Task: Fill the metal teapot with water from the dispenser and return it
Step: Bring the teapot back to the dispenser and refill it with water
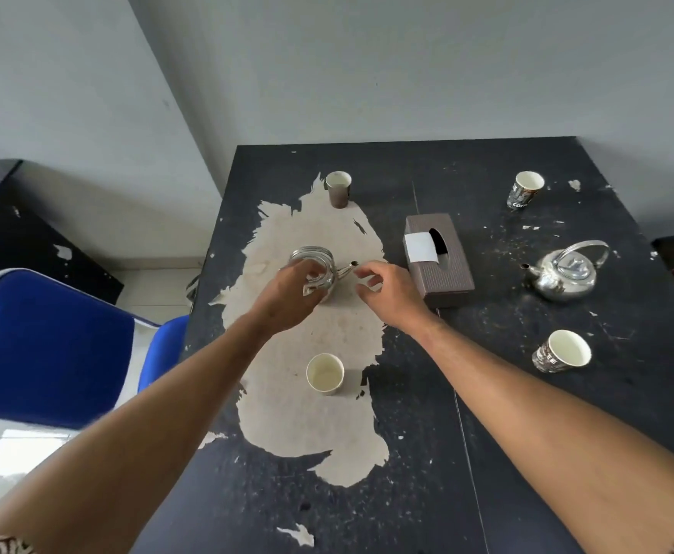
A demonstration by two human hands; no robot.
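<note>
A small metal teapot (321, 262) stands on the worn pale patch of the black table (487, 413), its spout pointing right. My left hand (291, 291) covers its near side, fingers closed around its handle or lid; the exact hold is partly hidden. Just right of the spout hovers my right hand (387, 289), fingers apart and empty. A second, larger metal teapot (565, 271) with an arched handle sits at the right of the table. No dispenser is in view.
A brown tissue box (439, 259) lies right of my right hand. Several paper cups stand around: one far (338, 189), one near (325, 373), two on the right (526, 189) (563, 351). A blue chair (47, 345) stands left of the table.
</note>
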